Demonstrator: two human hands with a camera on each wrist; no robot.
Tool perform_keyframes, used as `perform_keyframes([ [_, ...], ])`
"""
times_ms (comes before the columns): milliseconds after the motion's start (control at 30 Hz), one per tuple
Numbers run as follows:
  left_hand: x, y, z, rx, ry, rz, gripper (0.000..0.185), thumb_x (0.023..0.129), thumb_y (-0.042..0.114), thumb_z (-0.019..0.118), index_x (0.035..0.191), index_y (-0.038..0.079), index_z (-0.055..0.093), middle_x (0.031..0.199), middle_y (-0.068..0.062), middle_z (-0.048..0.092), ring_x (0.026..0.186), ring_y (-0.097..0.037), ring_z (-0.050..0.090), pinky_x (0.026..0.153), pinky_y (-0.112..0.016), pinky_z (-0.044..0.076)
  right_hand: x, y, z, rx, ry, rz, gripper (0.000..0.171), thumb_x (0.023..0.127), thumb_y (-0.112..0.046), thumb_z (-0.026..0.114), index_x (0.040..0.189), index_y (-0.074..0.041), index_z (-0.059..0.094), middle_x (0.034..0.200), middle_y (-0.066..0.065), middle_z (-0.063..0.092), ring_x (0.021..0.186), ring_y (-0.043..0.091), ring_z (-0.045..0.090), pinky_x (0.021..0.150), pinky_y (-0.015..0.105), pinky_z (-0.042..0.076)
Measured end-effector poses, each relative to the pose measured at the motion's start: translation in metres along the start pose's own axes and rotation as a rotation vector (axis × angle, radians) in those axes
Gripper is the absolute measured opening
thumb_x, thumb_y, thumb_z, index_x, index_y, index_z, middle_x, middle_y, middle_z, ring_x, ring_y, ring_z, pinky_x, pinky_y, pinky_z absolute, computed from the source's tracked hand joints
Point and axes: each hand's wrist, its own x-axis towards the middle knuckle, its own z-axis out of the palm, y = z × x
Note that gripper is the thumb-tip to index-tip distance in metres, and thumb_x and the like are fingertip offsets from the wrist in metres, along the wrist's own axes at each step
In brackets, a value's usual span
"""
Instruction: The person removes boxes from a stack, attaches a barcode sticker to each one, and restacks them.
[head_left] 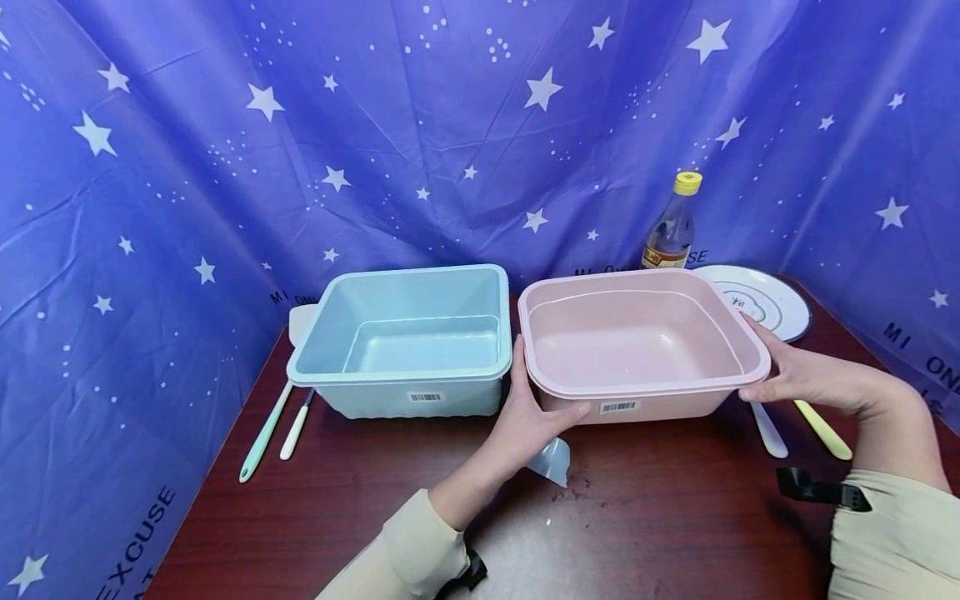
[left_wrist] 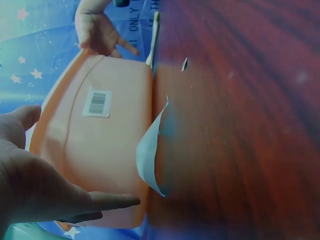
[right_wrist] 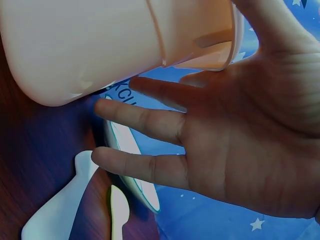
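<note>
A pink plastic basin (head_left: 675,406) stands on the table with a barcode label on its front wall. My left hand (head_left: 525,421) is at its left end, thumb along the front and the other fingers extended up the side. At the right end is my right hand (head_left: 806,379), its thumb by the front corner below the rim. In the right wrist view the fingers (right_wrist: 145,167) of that hand are straight and spread, close to the basin's wall. Just left of the pink basin stands a light blue basin (head_left: 360,398), also with a barcode label.
A yellow-capped bottle (head_left: 670,233) and a white plate (head_left: 787,310) stand behind on the right. A pale handle (head_left: 768,433) and a yellow handle (head_left: 825,431) lie at right; green (head_left: 262,442) and white (head_left: 296,431) handles lie left. A curled plastic scrap (head_left: 553,463) lies in front.
</note>
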Motion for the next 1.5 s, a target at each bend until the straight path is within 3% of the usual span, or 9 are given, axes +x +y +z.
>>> perform_keyframes([
  [133, 0.005, -0.002, 0.003, -0.047, 0.004, 0.002, 0.125, 0.078, 0.022, 0.087, 0.162, 0.021, -0.006, 0.165, -0.001, 0.017, 0.142, -0.016, 0.033, 0.117, -0.037, 0.026, 0.001, 0.0, 0.002, 0.004, 0.011, -0.001, 0.107, 0.09, -0.013, 0.07, 0.162, -0.015, -0.009, 0.162, 0.027, 0.001, 0.125, -0.009, 0.026, 0.086, 0.006, 0.031],
  [267, 0.006, -0.003, 0.006, -0.098, -0.001, 0.004, 0.126, 0.078, 0.017, 0.087, 0.162, 0.021, -0.007, 0.164, -0.001, 0.019, 0.138, -0.012, 0.037, 0.115, -0.031, 0.028, -0.001, -0.003, 0.002, -0.018, 0.012, 0.015, 0.105, 0.089, -0.011, 0.071, 0.161, -0.007, -0.006, 0.159, 0.03, 0.009, 0.114, -0.017, 0.032, 0.085, 0.008, 0.033],
  [533, 0.003, 0.002, 0.005, -0.145, -0.017, 0.01, 0.122, 0.08, 0.015, 0.085, 0.162, 0.023, -0.005, 0.164, -0.005, 0.02, 0.143, -0.026, 0.035, 0.115, -0.038, 0.028, -0.008, -0.017, -0.003, -0.175, 0.042, 0.07, 0.101, 0.091, -0.017, 0.07, 0.16, -0.001, -0.002, 0.153, 0.034, 0.021, 0.108, -0.017, 0.035, 0.081, 0.014, 0.041],
  [733, -0.002, 0.01, 0.007, -0.153, -0.016, 0.035, 0.12, 0.081, 0.017, 0.084, 0.162, 0.024, -0.005, 0.164, -0.001, 0.018, 0.142, -0.018, 0.033, 0.118, -0.038, 0.023, -0.021, -0.03, -0.006, -0.178, 0.08, 0.07, 0.102, 0.094, -0.013, 0.069, 0.161, -0.01, -0.008, 0.153, 0.029, 0.016, 0.107, -0.016, 0.035, 0.08, 0.012, 0.041],
  [867, -0.006, 0.019, 0.008, -0.169, -0.015, 0.052, 0.119, 0.082, 0.018, 0.084, 0.162, 0.026, -0.004, 0.163, 0.002, 0.02, 0.142, -0.018, 0.034, 0.118, -0.039, 0.022, -0.03, -0.034, -0.008, -0.165, 0.149, -0.014, 0.103, 0.089, 0.0, 0.072, 0.162, -0.013, 0.0, 0.149, 0.011, 0.024, 0.109, -0.01, 0.041, 0.08, 0.011, 0.041],
  [1100, -0.013, 0.033, 0.004, -0.177, -0.044, 0.077, 0.116, 0.084, 0.024, 0.082, 0.161, 0.032, -0.003, 0.162, 0.005, 0.02, 0.142, -0.017, 0.033, 0.117, -0.039, 0.024, -0.044, -0.041, -0.008, -0.138, 0.265, -0.215, 0.11, 0.075, 0.013, 0.073, 0.163, -0.018, 0.014, 0.138, -0.021, 0.039, 0.114, -0.01, 0.043, 0.09, 0.006, 0.03],
  [1233, -0.016, 0.044, 0.0, -0.262, -0.082, 0.092, 0.115, 0.084, 0.021, 0.082, 0.161, 0.037, -0.002, 0.159, 0.005, 0.025, 0.137, -0.026, 0.043, 0.109, -0.037, 0.04, -0.05, -0.049, -0.008, -0.143, 0.362, -0.268, 0.119, 0.064, 0.015, 0.077, 0.162, -0.017, 0.019, 0.135, -0.024, 0.042, 0.111, -0.011, 0.043, 0.092, 0.005, 0.026],
  [1333, -0.019, 0.055, -0.004, -0.334, -0.1, 0.09, 0.115, 0.085, 0.015, 0.081, 0.159, 0.042, -0.001, 0.159, 0.002, 0.027, 0.13, -0.034, 0.05, 0.1, -0.037, 0.049, -0.052, -0.057, -0.007, -0.127, 0.405, -0.319, 0.125, 0.054, 0.021, 0.078, 0.161, -0.011, 0.021, 0.133, -0.018, 0.048, 0.108, -0.008, 0.05, 0.092, 0.006, 0.031],
  [1500, -0.021, 0.071, -0.015, -0.359, -0.126, 0.136, 0.117, 0.084, 0.006, 0.08, 0.159, 0.044, -0.003, 0.162, -0.003, 0.023, 0.131, -0.037, 0.05, 0.1, -0.036, 0.05, -0.054, -0.071, -0.001, -0.067, 0.464, -0.379, 0.133, 0.044, 0.03, 0.076, 0.16, -0.008, 0.023, 0.129, -0.01, 0.055, 0.1, -0.003, 0.058, 0.083, 0.006, 0.042],
])
